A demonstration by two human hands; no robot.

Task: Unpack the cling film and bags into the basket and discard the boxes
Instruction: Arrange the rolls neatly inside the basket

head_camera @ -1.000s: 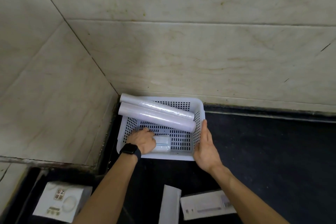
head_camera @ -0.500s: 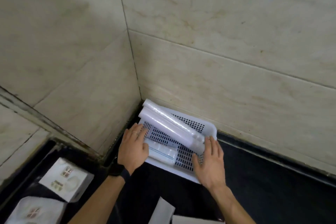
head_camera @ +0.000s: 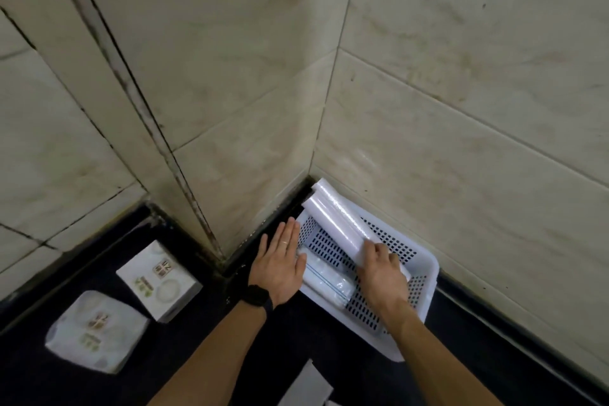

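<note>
Head view: right hand (head_camera: 382, 270) fingers curled on cling film roll (head_camera: 339, 224) in basket (head_camera: 425, 277) — left hand (head_camera: 280, 264) flat, holding nothing.

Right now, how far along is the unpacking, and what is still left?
Done: two cling film rolls and a flat pack of bags lie in the white basket. In hand: the right hand rests on the rolls' near end, and the left hand, open, presses the basket's left edge. Left: a flattened white box still lies on the dark counter, not discarded.

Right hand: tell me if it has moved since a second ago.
Yes. The right hand went from the basket rim's outside to inside it, onto the rolls.
</note>
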